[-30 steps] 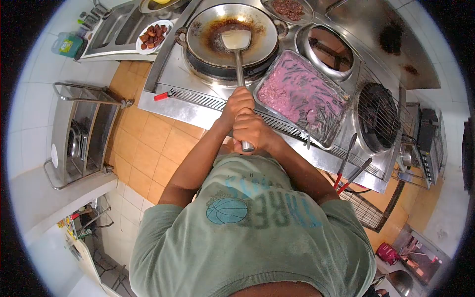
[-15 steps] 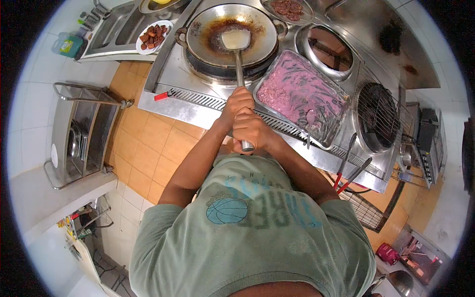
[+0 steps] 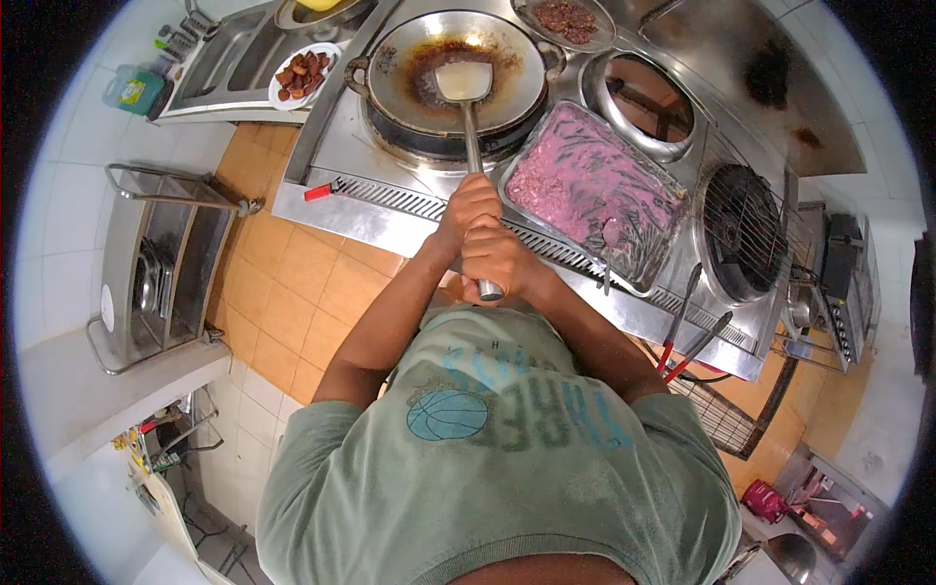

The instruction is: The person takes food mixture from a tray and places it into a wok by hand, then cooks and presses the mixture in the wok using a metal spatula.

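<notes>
A wok spatula (image 3: 472,141) with a broad metal blade stretches from my body toward the stove, its blade resting in a large two-handled wok (image 3: 390,73). Dark brown oily residue coats the bottom of the wok. My left hand (image 3: 472,210) is closed around the spatula handle higher up. Just below it, my right hand (image 3: 499,258) wraps the handle near its end, touching the left. To the right of the wok, a tray of pinkish raw meat (image 3: 585,175) sits on the steel counter, with a spoon-like utensil (image 3: 609,239) in it.
A plate of browned meat pieces (image 3: 283,96) stands by the sink (image 3: 210,73). Right of the tray are a round metal pot (image 3: 590,83), a burner with a wire grate (image 3: 746,229) and red-handled tongs (image 3: 682,317). A red lighter-like item (image 3: 318,193) lies on the counter edge.
Both hands keep the same hold on the spatula. The blade and wok appear very slightly lower in view; otherwise little differs.
</notes>
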The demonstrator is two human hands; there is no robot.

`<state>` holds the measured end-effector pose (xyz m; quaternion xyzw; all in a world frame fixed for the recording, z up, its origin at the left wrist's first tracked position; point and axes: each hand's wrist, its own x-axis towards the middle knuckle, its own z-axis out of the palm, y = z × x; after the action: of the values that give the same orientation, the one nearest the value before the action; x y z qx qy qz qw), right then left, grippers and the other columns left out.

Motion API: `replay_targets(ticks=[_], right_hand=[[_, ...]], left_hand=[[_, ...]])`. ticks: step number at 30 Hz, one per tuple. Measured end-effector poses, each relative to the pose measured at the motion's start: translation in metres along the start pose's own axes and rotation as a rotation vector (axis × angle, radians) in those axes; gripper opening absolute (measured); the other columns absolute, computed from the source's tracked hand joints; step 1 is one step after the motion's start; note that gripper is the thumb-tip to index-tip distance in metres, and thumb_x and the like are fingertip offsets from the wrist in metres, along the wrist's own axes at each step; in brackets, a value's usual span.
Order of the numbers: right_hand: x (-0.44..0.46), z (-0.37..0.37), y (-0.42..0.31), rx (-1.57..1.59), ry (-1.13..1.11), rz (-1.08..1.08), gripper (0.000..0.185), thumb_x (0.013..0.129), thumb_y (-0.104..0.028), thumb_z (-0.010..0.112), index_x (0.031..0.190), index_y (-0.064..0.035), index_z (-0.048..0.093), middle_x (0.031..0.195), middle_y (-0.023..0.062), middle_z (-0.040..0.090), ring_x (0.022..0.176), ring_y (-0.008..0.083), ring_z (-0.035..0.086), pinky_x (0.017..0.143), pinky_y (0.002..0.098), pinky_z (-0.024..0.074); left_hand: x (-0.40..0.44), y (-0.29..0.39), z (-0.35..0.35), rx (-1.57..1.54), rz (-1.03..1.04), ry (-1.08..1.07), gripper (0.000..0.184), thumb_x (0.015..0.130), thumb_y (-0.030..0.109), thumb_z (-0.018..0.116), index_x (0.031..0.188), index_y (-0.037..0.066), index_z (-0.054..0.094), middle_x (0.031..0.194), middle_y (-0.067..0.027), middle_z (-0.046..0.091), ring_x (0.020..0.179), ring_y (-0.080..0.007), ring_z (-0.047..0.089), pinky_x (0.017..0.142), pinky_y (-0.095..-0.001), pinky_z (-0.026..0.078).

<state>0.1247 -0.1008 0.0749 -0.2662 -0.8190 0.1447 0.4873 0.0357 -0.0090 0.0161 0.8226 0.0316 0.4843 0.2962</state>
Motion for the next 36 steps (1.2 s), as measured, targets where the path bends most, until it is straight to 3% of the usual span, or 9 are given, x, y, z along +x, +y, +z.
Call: replay_targets(ticks=[10, 16, 19, 25, 31, 36], right_hand=[[0.022, -0.034, -0.016, -0.072, -0.072, -0.042, 0.019, 0.049, -0.002, 0.06, 0.05, -0.0067, 0.041, 0.055, 0.0056, 0.037, 0.053, 0.0238, 0.044, 0.058, 0.0344, 0.0404], [0.051, -0.062, -0.032, -0.114, -0.157, -0.177, 0.021, 0.051, -0.005, 0.063, 0.052, -0.0085, 0.043, 0.057, 0.0034, 0.038, 0.055, 0.0209, 0.045, 0.063, 0.0336, 0.0419], [0.063, -0.074, -0.04, -0.135, -0.225, -0.229, 0.025, 0.056, -0.015, 0.068, 0.052, -0.01, 0.043, 0.057, 0.0012, 0.039, 0.057, 0.0195, 0.045, 0.066, 0.0336, 0.0418], [0.078, -0.089, -0.053, -0.199, -0.318, -0.299, 0.031, 0.06, -0.034, 0.063, 0.053, -0.0111, 0.043, 0.058, -0.0002, 0.039, 0.058, 0.019, 0.045, 0.069, 0.0354, 0.0411], [0.093, -0.101, -0.062, -0.235, -0.334, -0.37, 0.033, 0.061, -0.036, 0.061, 0.053, -0.0111, 0.042, 0.059, -0.0007, 0.039, 0.059, 0.0194, 0.043, 0.071, 0.0352, 0.0407], [0.103, -0.107, -0.071, -0.252, -0.394, -0.353, 0.029, 0.055, -0.034, 0.06, 0.052, -0.0111, 0.042, 0.059, -0.0004, 0.04, 0.061, 0.0197, 0.043, 0.07, 0.0348, 0.0409]], left_hand=[[0.043, 0.012, 0.002, -0.007, 0.163, 0.098, 0.02, 0.066, 0.02, 0.059, 0.057, 0.009, 0.045, 0.061, -0.0026, 0.046, 0.061, -0.0211, 0.047, 0.062, -0.0333, 0.036], [0.087, 0.032, -0.005, 0.049, 0.27, 0.234, 0.017, 0.061, 0.021, 0.061, 0.059, 0.008, 0.05, 0.062, -0.0027, 0.05, 0.061, -0.0205, 0.05, 0.06, -0.033, 0.038], [0.099, 0.034, -0.002, 0.104, 0.341, 0.318, 0.018, 0.058, 0.02, 0.063, 0.058, 0.008, 0.05, 0.062, -0.0024, 0.051, 0.061, -0.0205, 0.051, 0.059, -0.0332, 0.039], [0.127, 0.058, -0.012, 0.131, 0.374, 0.36, 0.017, 0.055, 0.019, 0.065, 0.06, 0.008, 0.053, 0.063, -0.0018, 0.052, 0.063, -0.0205, 0.052, 0.061, -0.0333, 0.04], [0.143, 0.068, -0.017, 0.135, 0.405, 0.406, 0.019, 0.055, 0.019, 0.067, 0.062, 0.008, 0.054, 0.065, -0.0014, 0.053, 0.064, -0.0207, 0.052, 0.063, -0.0341, 0.041], [0.154, 0.078, -0.022, 0.149, 0.43, 0.447, 0.019, 0.055, 0.02, 0.067, 0.063, 0.008, 0.054, 0.066, -0.0015, 0.054, 0.066, -0.0212, 0.052, 0.064, -0.0359, 0.041]])
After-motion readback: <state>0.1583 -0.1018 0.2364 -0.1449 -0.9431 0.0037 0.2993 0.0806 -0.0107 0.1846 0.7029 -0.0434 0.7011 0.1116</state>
